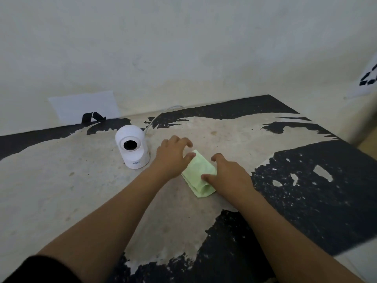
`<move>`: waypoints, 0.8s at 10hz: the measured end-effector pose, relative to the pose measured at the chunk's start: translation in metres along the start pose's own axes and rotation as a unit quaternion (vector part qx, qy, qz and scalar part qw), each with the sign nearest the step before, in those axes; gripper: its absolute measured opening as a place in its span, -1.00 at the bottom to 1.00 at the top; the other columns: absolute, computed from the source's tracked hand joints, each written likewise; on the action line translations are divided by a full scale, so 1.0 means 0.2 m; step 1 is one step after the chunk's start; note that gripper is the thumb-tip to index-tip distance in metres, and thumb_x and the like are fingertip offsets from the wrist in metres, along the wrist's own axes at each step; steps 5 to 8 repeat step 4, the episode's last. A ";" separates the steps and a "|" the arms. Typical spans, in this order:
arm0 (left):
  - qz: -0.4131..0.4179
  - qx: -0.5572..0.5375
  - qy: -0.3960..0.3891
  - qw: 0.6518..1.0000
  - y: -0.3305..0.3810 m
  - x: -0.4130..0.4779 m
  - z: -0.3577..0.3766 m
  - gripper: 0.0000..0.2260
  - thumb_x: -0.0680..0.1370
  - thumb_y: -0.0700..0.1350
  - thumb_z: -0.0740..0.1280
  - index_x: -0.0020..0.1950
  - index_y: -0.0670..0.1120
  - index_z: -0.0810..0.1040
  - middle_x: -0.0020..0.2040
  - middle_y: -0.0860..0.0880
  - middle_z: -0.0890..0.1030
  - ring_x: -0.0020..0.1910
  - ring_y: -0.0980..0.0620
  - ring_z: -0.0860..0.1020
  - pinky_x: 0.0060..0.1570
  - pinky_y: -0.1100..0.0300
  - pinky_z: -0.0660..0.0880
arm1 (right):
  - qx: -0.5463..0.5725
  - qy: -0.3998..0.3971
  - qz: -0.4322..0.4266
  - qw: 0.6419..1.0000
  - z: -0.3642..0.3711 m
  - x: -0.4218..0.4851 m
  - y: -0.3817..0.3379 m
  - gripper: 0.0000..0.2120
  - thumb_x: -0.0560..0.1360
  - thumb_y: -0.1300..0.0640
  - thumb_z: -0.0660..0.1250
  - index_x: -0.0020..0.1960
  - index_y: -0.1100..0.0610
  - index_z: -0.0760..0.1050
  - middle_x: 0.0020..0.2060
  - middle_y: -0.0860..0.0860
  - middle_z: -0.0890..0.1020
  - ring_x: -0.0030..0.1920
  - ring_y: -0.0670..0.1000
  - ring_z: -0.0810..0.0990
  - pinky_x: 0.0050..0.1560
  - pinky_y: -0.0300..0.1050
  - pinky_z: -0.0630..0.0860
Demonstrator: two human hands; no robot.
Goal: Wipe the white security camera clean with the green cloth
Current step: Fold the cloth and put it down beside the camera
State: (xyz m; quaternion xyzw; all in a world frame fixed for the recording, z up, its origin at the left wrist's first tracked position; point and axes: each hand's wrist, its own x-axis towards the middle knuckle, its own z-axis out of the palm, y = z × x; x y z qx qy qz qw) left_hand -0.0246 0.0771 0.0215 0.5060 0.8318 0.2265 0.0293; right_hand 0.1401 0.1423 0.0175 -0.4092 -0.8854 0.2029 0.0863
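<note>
The white security camera (133, 147) stands upright on the worn table (61, 190), its dark lens facing me. A folded green cloth (199, 173) lies flat to the right of it. My left hand (172, 155) hovers between camera and cloth, fingers spread, thumb touching the cloth's far left edge. My right hand (228, 175) rests on the cloth's right side, thumb pressed on its top, fingers apart. The cloth lies on the table and neither hand has closed around it.
A white cable (157, 117) runs from the camera's back toward the wall. A white paper with a black mark (85, 108) leans on the wall behind. Another marked paper (367, 78) hangs at the far right. The table's right edge (346, 137) drops off.
</note>
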 end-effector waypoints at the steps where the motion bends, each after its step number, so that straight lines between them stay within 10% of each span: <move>1: 0.018 0.110 -0.075 0.991 -0.01 -0.12 0.06 -0.61 0.50 0.23 0.17 0.27 0.11 0.44 0.32 -0.01 0.42 0.33 -0.12 0.30 0.28 -0.06 0.21 | -0.050 0.008 -0.033 0.998 0.00 -0.01 0.01 -0.58 0.45 -0.22 0.26 0.19 -0.01 0.44 0.11 0.07 0.48 0.11 0.13 0.47 0.02 0.02 0.46; 3: 0.010 0.113 -0.095 0.989 -0.05 -0.15 0.09 -0.56 0.52 0.21 0.14 0.37 0.14 0.36 0.45 0.05 0.35 0.48 -0.13 0.16 0.45 -0.19 -0.04 | -0.109 -0.001 -0.047 0.993 0.00 -0.02 -0.01 -0.67 0.47 -0.23 0.22 -0.06 -0.01 0.59 0.05 0.06 0.53 0.09 0.14 0.48 0.06 0.05 0.43; 8: 0.019 0.048 -0.036 0.998 -0.07 -0.13 0.03 -0.59 0.53 0.17 0.17 0.35 0.09 0.40 0.39 0.01 0.44 0.41 -0.12 0.32 0.40 -0.11 0.20 | -0.023 0.027 -0.045 0.998 -0.03 0.04 -0.06 -0.72 0.48 -0.18 0.24 -0.02 -0.02 0.57 0.08 0.07 0.54 0.10 0.15 0.49 0.12 0.07 0.44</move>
